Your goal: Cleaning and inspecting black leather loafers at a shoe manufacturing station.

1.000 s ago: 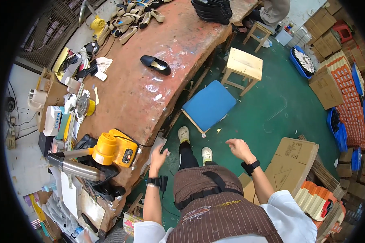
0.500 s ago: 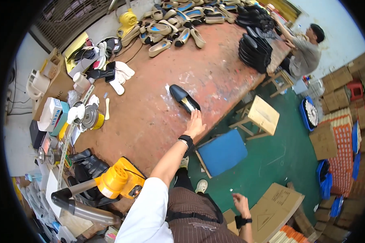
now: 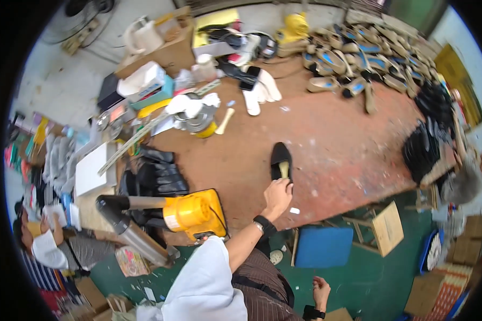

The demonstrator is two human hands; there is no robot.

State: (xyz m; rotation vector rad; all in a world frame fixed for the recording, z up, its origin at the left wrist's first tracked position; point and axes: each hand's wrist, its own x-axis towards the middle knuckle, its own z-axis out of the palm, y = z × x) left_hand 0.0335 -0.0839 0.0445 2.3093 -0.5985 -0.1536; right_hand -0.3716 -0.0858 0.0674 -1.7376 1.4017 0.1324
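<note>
While the left hand [image 3: 278, 196] in the head view pinches the heel of a black slip-on shoe [image 3: 279, 154] mid-frame on the worn reddish-brown desk [image 3: 230, 160], the right hand [image 3: 320, 293] hangs at the lower right, grip loosely spread. Beige shoes with black toes [image 3: 369, 60] crowd the upper right.

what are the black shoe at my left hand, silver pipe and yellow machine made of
Shoe: leather, synthetic or cloth; black, matte, too blurred to settle. Silver pipe: probably metal, from its grey sheen. Yellow machine: plastic or painted metal; rounded, evenly coloured housing fits either.
</note>
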